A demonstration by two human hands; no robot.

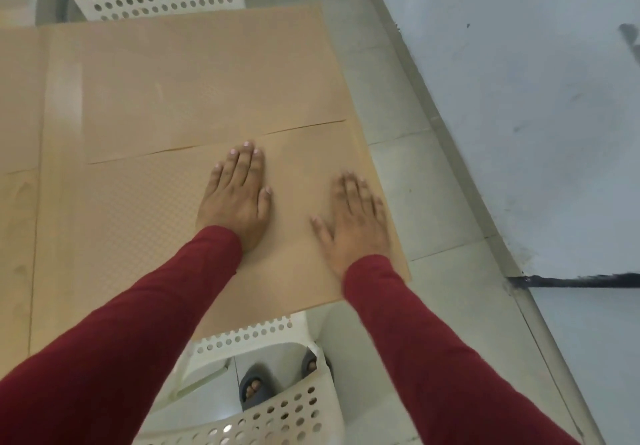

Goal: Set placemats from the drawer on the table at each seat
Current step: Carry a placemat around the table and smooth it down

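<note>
Both the left hand (pixel 239 199) and the blurred right hand (pixel 353 223) are lying palm-down, fingers straight, pressing the near tan textured rectangular placemat (pixel 145 223) flat on the table's near right corner.

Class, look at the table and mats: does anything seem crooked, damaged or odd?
Mildly. The near mat and far mat overlap or abut, and their seam runs slanted, with small gaps where an edge lifts. Both mats reach the table's right edge. Left hand and right hand lie flat on the near mat.
</note>
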